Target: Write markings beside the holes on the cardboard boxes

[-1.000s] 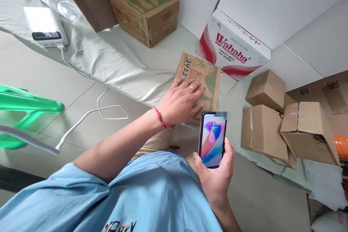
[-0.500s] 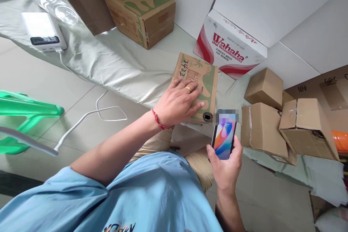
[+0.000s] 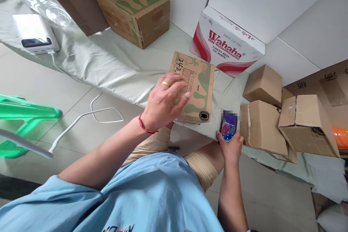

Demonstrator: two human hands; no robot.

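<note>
A brown and green coconut carton (image 3: 199, 83) with handwritten digits lies on the cloth-covered table before me. My left hand (image 3: 167, 96), fingers spread, is over the carton's left side; whether it still touches the cardboard I cannot tell. A dark hole shows at the carton's near right corner. In my right hand (image 3: 230, 146) is a smartphone (image 3: 228, 127) with a lit purple-blue screen, gripped by its lower end at the table's near edge. Part of the phone's top is blurred out.
A Wahaha water box (image 3: 227, 45) leans at the wall. Another coconut carton (image 3: 152, 18) stands behind, and several plain boxes (image 3: 262, 127) sit to the right. At left are a white power bank (image 3: 32, 32) with its cable, a plastic bottle (image 3: 51, 11) and a green stool (image 3: 27, 114).
My left hand has drawn back leftward from the carton's top. My right hand has moved the phone forward to the table edge, and its screen picture has turned darker.
</note>
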